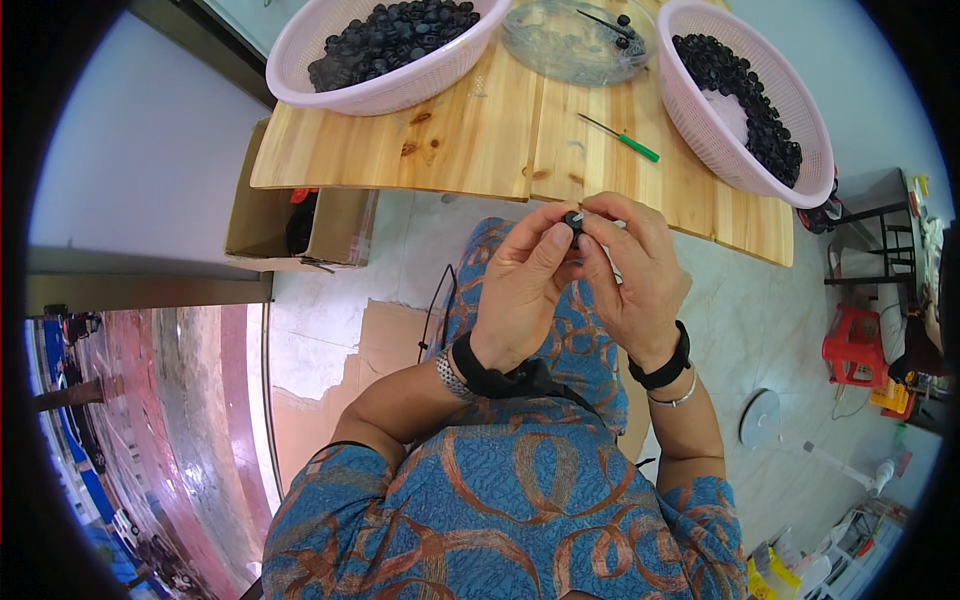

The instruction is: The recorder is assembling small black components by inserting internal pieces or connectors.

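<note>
In front of my lap, just off the table's near edge, a small black round part point(573, 222) with a light grey spot on top is pinched between my fingertips. My left hand point(522, 285) closes on it from the left, thumb and forefinger pressed to its side. From the right, my right hand point(640, 280) grips the same part with thumb and fingers. Fingers hide much of the part, so its exact kind does not show. Beyond my hands a screwdriver point(636, 147) with a green handle lies on the wooden table point(480, 150).
Pink plastic baskets point(400, 97) point(700, 140) heaped with small black parts stand at the far left and far right. Between them sits a clear round tray point(580, 70) with a few black pieces. An open cardboard box point(345, 230) is below the table's left side; a red stool point(853, 345) stands right.
</note>
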Motion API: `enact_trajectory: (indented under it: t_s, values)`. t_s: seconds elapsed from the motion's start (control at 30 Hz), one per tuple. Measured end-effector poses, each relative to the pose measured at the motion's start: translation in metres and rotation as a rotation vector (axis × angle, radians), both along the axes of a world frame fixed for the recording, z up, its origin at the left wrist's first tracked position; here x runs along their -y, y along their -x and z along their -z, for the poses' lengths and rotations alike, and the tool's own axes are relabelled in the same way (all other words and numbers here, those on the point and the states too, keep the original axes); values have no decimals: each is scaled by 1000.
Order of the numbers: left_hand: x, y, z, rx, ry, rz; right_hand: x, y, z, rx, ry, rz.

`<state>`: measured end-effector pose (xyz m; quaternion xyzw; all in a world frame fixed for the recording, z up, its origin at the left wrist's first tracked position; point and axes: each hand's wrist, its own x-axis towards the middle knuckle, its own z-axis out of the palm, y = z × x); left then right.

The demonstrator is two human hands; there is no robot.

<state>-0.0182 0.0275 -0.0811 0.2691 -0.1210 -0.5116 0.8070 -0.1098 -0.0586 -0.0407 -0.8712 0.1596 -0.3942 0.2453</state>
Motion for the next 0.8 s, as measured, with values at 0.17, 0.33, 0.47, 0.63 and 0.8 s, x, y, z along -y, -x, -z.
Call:
enact_trajectory:
  t_s: [0.17,0.33,0.47,0.63,0.8]
  values:
    - [-1,0,-6,-41,50,35,-8,1,9,301,-775,-140]
    - [-3,-4,-8,-31,28,98,-6,4,13,373,-1032,-286]
    - [-6,-6,-11,-37,-22,124,-7,2,16,377,-908,-248]
    - [-10,-11,-17,-46,-55,193,-8,6,8,197,-411,-91]
    - [-11,-13,-17,-18,-59,208,-4,6,8,207,-276,-121]
